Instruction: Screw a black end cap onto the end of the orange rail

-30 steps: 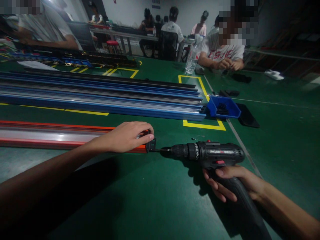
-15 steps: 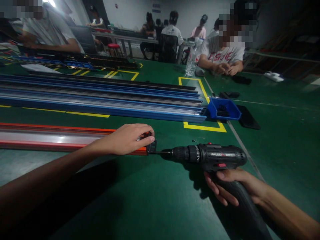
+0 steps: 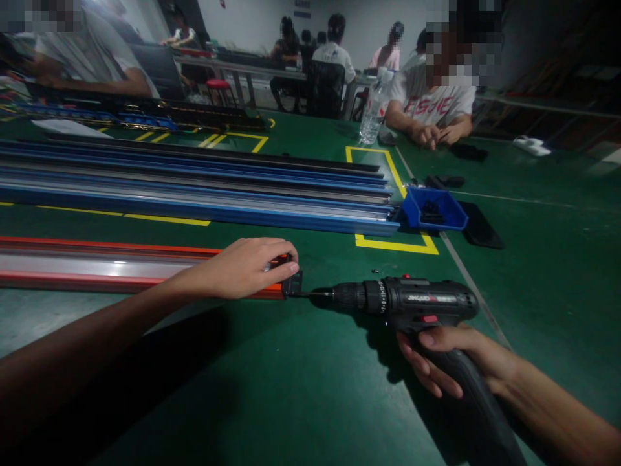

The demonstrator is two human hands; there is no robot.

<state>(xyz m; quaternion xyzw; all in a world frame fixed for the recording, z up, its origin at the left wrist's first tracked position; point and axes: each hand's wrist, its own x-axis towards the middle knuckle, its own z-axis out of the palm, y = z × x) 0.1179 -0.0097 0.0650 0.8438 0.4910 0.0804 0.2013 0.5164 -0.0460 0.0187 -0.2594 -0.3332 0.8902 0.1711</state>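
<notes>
My left hand (image 3: 245,266) is closed over the right end of a long red-edged metal profile (image 3: 116,266), its fingers and thumb bent at a black end bracket (image 3: 293,283). In my right hand (image 3: 466,362) is a black cordless drill (image 3: 427,299), gripped by its handle and pointing left. The thin bit (image 3: 315,295) reaches the bracket's lower part; whether it sits in a screw I cannot make out. A small dark screw (image 3: 375,271) lies on the green table just behind the drill's chuck.
Several blue and black profiles (image 3: 242,197) lie side by side farther back. By their right ends stands a blue bin (image 3: 456,219) holding small dark parts, with a dark flat slab (image 3: 482,226) next to it. A water bottle (image 3: 371,120) and a co-worker (image 3: 431,103) are beyond.
Both hands, the drill and the profile keep practically the same positions. The whole view has shifted very slightly.
</notes>
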